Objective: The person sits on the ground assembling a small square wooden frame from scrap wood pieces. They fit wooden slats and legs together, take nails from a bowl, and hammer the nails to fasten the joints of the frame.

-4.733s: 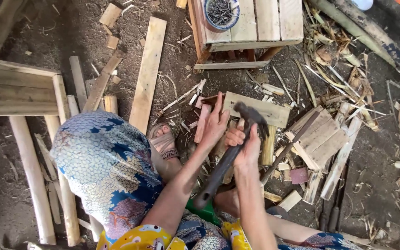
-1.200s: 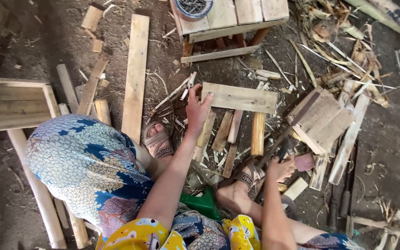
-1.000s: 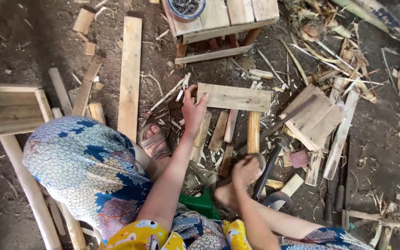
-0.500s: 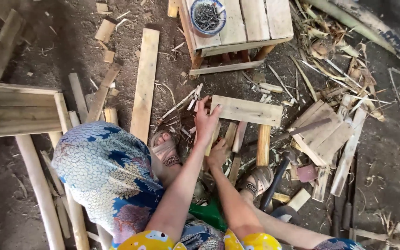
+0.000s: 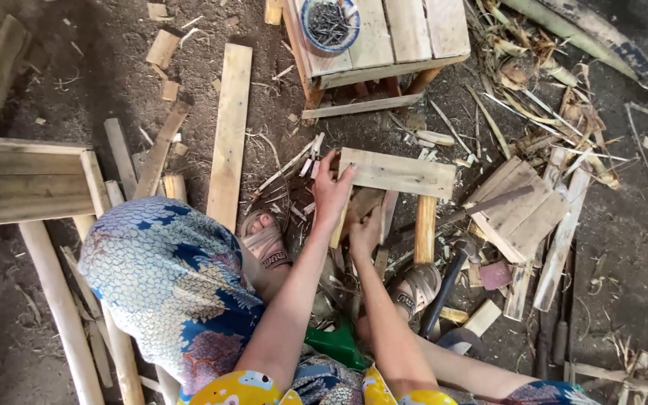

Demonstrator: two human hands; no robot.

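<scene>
— What took up most of the ground?

— A dirt floor (image 5: 61, 82) littered with offcuts. On the left lay an open wooden crate frame (image 5: 28, 180); at the top stood a slatted pallet stool (image 5: 391, 37) carrying a blue bowl of nails (image 5: 329, 22). A long plank (image 5: 228, 135) lay flat between them, running up and down the view.

— And the piece being worked?

— A short board (image 5: 399, 172) lay crosswise in the middle, resting over several upright slats; one pale slat (image 5: 424, 227) stuck out beneath it towards the person.

— Where were the hands?

— The left hand (image 5: 331, 191) sat at the board's left end, its fingers (image 5: 327, 161) curled over the edge and gripping it. The right hand (image 5: 365, 234) lay just below the board among the slats; its fingers were bent, but I could not tell whether they held anything.

— Any tools?

— A dark-handled hammer (image 5: 448, 274) lay loose on the ground to the right of the hands, untouched, beside a sandalled foot (image 5: 414, 289). The other sandalled foot (image 5: 264, 240) rested left of the left arm.
</scene>
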